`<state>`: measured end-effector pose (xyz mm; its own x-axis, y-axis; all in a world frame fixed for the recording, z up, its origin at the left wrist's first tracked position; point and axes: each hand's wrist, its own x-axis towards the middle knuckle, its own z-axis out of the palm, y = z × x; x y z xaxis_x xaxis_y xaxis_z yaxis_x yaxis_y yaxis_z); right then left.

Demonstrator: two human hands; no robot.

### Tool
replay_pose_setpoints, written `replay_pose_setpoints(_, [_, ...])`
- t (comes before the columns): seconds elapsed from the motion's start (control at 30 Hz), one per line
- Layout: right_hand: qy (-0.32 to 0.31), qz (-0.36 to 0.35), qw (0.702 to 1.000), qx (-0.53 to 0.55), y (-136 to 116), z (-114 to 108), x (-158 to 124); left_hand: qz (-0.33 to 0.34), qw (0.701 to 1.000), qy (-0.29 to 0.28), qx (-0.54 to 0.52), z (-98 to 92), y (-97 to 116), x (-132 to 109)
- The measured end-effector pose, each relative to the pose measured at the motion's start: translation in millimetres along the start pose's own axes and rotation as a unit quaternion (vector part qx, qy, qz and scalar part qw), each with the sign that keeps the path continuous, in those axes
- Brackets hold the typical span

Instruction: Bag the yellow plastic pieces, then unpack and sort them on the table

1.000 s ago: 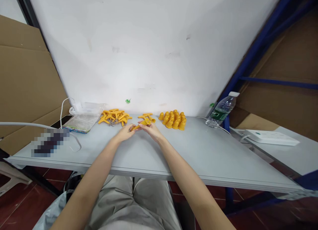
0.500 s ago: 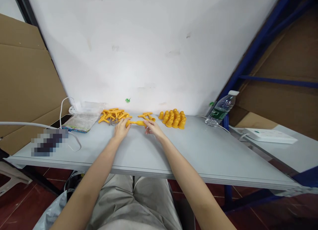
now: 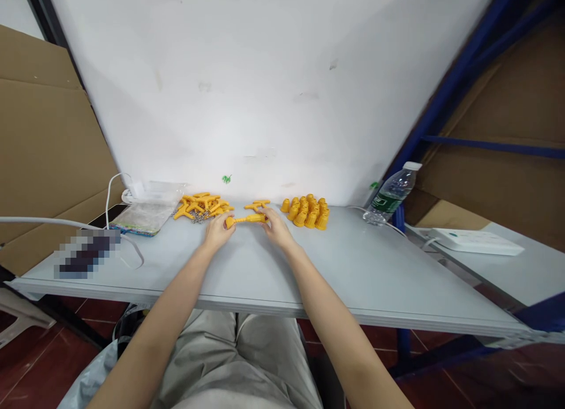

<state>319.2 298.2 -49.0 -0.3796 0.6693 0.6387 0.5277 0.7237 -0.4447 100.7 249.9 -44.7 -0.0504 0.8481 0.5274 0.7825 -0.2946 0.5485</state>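
Note:
Between my two hands, low over the table, lies a slim yellow plastic handle [image 3: 249, 219], about level, with a round knob at its left end and a thicker right part. My left hand [image 3: 218, 231] is closed on the knob end. The fingers of my right hand [image 3: 277, 228] close round the thicker end and hide part of it. Just behind are a few yellow T-shaped pieces [image 3: 258, 205]. Beyond my left hand sits a heap of yellow branched pieces [image 3: 200, 204] with small silvery metal bits [image 3: 199, 217]. Several yellow cups [image 3: 309, 212] stand upside down in rows to the right.
A water bottle [image 3: 392, 194] leans at the table's right end, near a white power strip [image 3: 477, 242]. Left are a clear plastic bag [image 3: 148, 213], white cables [image 3: 131, 244] and a blurred-out dark object [image 3: 88, 253]. A white panel [image 3: 265, 91] rises behind the table [image 3: 375, 273].
My right hand has shifted slightly right along the handle, and the handle's knob now shows more. The yellow cup seen lying beside my right hand no longer shows there.

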Motion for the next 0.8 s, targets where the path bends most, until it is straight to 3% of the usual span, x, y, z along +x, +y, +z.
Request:
replay_pose_setpoints(0.33, [0.016, 0.013, 0.978, -0.208, -25.6, -7.8, 1.0, -0.066, 0.996, -0.061, -0.028, -1.8, 15.2, -2.4])
replay_pose_setpoints(0.57, [-0.054, 0.029, 0.976, -0.211, -24.5, -4.5, -3.4, -0.021, 0.999, -0.037, 0.003, -3.3, 12.1, -3.6])
replay_pose_setpoints(0.8, [-0.088, 0.016, 0.978, -0.186, -27.0, 2.1, -1.9, -0.020, 0.999, -0.043, 0.015, -3.8, 11.3, -3.8])
